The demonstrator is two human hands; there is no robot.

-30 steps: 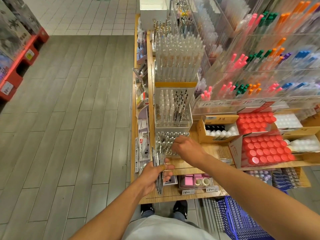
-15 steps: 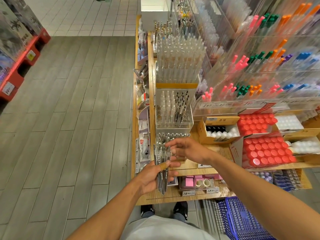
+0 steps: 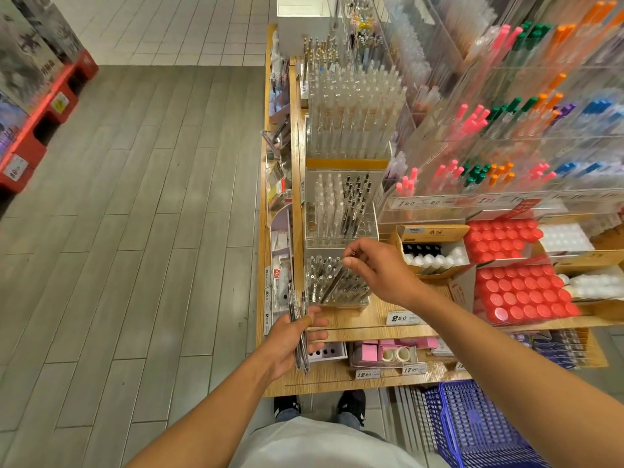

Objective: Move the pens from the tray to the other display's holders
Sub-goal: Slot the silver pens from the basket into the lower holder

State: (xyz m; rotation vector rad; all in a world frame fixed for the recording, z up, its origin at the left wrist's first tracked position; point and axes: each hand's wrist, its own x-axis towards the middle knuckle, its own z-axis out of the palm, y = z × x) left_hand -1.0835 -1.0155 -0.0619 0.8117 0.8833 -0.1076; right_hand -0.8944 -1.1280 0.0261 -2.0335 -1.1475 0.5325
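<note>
Head view: right hand fingers pinching one pen above tray; left hand gripping pen bundle.

Lying far left along the grey plank floor, a red plastic pallet base. Sitting near right under the wooden shelf edge, a blue plastic shopping basket. Standing right in open cardboard boxes, red round-capped bottles. Resting below, pink eraser blocks.
</note>
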